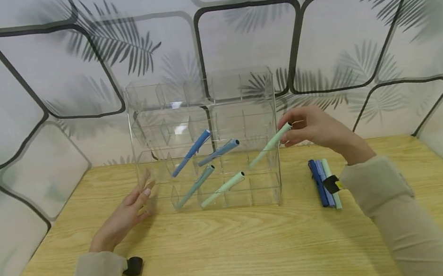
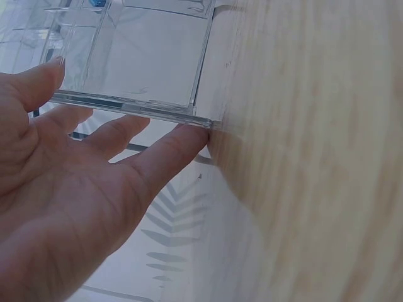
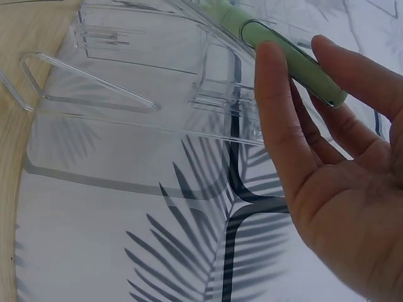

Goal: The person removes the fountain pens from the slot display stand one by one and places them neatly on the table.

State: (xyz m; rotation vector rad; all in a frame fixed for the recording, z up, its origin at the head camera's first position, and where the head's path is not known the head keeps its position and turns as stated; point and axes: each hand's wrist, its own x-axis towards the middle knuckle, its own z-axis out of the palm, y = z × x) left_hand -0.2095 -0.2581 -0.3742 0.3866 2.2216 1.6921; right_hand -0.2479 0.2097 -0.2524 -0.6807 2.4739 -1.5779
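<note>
A clear acrylic rack [image 1: 239,197] of stepped compartments stands on the table, with several blue and green pens leaning in it. My left hand [image 1: 131,208] is at the rack's left side. In the left wrist view its fingertips touch the clear bottom edge and the thumb lies along the side. My right hand [image 1: 310,128] is at the rack's right side, around the cap end of a light green pen [image 1: 270,145] leaning in a right-hand compartment. In the right wrist view a finger overlaps this pen's cap, and a small gap shows between thumb and pen.
Right of the rack, a dark blue pen [image 1: 318,183], a periwinkle pen [image 1: 322,170] and a pale green pen [image 1: 326,167] lie side by side on the wooden table [image 1: 221,252]. A leaf-patterned wall covering [image 1: 251,47] rises close behind the rack.
</note>
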